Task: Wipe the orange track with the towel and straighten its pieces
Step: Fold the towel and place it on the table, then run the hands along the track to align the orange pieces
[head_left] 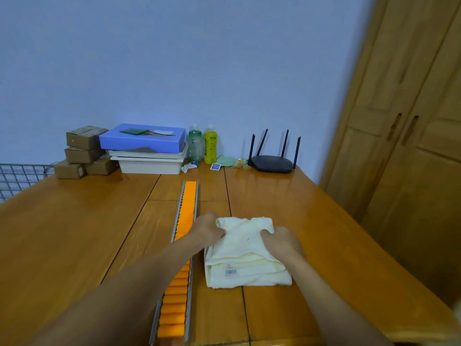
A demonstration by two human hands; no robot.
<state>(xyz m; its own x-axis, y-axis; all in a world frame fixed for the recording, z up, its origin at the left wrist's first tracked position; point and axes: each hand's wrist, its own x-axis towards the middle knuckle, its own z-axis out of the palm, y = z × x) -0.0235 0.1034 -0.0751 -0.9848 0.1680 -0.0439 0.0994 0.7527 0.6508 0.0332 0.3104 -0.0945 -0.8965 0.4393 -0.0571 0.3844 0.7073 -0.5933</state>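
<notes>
A long orange track (186, 208) of several roller pieces in a grey metal frame runs down the middle of the wooden table (74, 233), from far end to near edge. Right beside it lies a folded cream towel (245, 263) with a barcode label. My left hand (208, 229) reaches across the track and grips the towel's far left corner. My right hand (280, 242) grips the towel's far right part. My left forearm hides the track's middle stretch.
At the table's back stand cardboard boxes (83, 152), a blue box on white trays (147, 148), two bottles (203, 144) and a black router (272, 163). A wire rack (17, 178) sits at the far left. A wooden wardrobe (404, 146) rises on the right.
</notes>
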